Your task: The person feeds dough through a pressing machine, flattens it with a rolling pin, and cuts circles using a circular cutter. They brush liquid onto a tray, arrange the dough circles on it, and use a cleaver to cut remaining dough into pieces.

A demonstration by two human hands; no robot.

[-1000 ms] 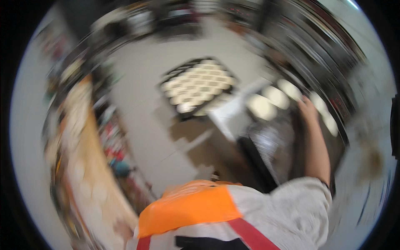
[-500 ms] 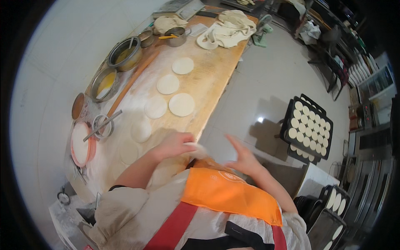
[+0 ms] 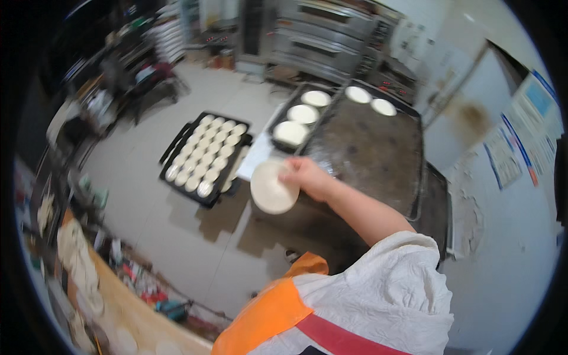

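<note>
My right hand (image 3: 302, 175) pinches a thin, flat, pale dough round (image 3: 269, 195) by its right side, holding it in the air just left of a large dark baking tray (image 3: 376, 160). Two dough rounds (image 3: 358, 94) lie along that tray's far edge. A second dark tray (image 3: 277, 131) beside it holds three rounds (image 3: 303, 113) in a line. Below and behind the held round shows a white surface (image 3: 254, 153). My left hand is out of view.
A rack of black trays (image 3: 165, 170) with many small dough discs stands on the tiled floor at left. A steel oven (image 3: 316, 47) is behind the trays. A wooden worktable (image 3: 136, 319) with dough runs along the lower left; a white wall (image 3: 509, 236) is at right.
The view has swung from the worktable toward the baking trays and oven. My right hand now carries a round out over beside the trays. My left hand has left the view.
</note>
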